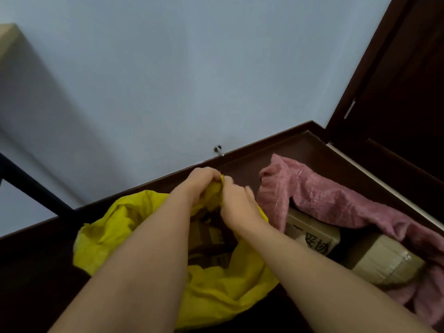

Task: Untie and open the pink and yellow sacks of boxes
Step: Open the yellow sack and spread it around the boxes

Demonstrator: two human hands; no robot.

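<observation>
Both hands meet at the far rim of the yellow sack point(125, 227), which sits on the dark floor point(36, 272) close to the skirting board point(264, 145); the left hand point(200, 183) has its fingers curled round a bunch of the yellow cloth, and the right hand point(236, 203) pinches the same rim just beside it, the two hands touching; the sack's mouth gapes between the forearms, with brown boxes point(211, 239) dimly seen inside, their labels too dark to read; the pink sack point(336, 198) lies just to the right, touching the yellow one, its mouth already open and folded back; a cardboard box point(312, 233) in it bears large black Chinese characters, only partly in view, and a second taped box point(384, 260) lies beside it with no writing that can be made out; a dark wooden door point(396, 80) and its white-edged sill close in the right side; a metal door stop point(219, 150) sticks out of the pale blue wall point(168, 68) just above the skirting; bare floor lies open at lower left, beyond which a black bar point(31, 186) slants across the wall
</observation>
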